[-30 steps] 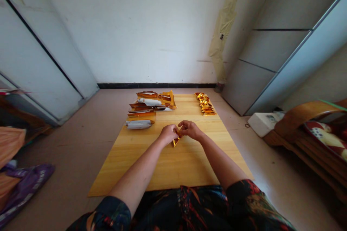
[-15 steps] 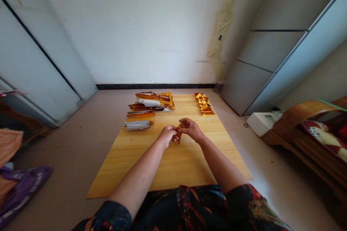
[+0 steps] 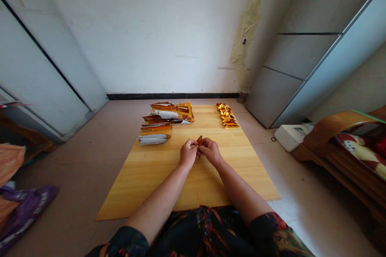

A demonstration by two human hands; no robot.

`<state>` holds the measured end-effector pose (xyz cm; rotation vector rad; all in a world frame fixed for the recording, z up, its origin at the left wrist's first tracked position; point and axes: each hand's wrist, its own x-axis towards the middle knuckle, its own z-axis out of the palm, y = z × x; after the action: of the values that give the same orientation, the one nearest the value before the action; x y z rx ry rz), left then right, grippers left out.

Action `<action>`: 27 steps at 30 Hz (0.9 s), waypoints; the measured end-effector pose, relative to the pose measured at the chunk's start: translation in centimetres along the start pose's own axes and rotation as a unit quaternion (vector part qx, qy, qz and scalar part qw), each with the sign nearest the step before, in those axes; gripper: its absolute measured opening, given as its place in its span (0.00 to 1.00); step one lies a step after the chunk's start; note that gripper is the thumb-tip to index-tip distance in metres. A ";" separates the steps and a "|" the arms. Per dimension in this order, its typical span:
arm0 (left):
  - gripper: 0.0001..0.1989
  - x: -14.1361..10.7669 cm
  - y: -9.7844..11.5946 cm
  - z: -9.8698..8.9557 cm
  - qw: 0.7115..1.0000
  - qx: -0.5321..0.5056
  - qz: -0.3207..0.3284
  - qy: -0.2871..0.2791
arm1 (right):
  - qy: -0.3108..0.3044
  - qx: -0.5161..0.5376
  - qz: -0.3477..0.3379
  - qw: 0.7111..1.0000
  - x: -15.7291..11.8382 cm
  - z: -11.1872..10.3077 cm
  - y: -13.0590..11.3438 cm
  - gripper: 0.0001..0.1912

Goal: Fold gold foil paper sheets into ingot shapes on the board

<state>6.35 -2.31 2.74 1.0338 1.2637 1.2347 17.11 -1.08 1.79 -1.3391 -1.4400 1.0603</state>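
Above the middle of a wooden board, a small orange-gold foil piece is pinched between both hands. My left hand grips it from the left with bent fingers. From the right, my right hand closes on the same foil, the fingertips of both hands nearly touching. At the board's back left lie stacks of flat orange and white packets. Several shiny gold folded foil pieces form a row at the back right. The lower part of the held foil is partly hidden by fingers.
A white wall with a black baseboard stands behind the board. On the right are a grey cabinet, a white box and a wooden seat. A purple bag lies at the lower left.
My right hand has turned and lowered beside the foil. My left hand has become more upright, and the foil is now held between both hands' fingertips. The stacks and gold row are unchanged.
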 end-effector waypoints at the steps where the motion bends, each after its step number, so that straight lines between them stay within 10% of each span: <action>1: 0.05 -0.1 -0.1 0.0 1.000 0.002 0.008 0.002 | -0.005 -0.003 0.000 1.000 -0.1 -0.1 -0.2 0.08; 27: 0.22 -0.9 -0.1 -0.9 0.994 -0.096 -0.004 -0.060 | -0.136 0.171 0.056 0.974 -1.1 -2.1 -1.3 0.18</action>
<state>5.58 -3.27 2.64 0.9484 1.0348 1.2428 18.88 -2.19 3.50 -1.0652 -1.3081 1.5376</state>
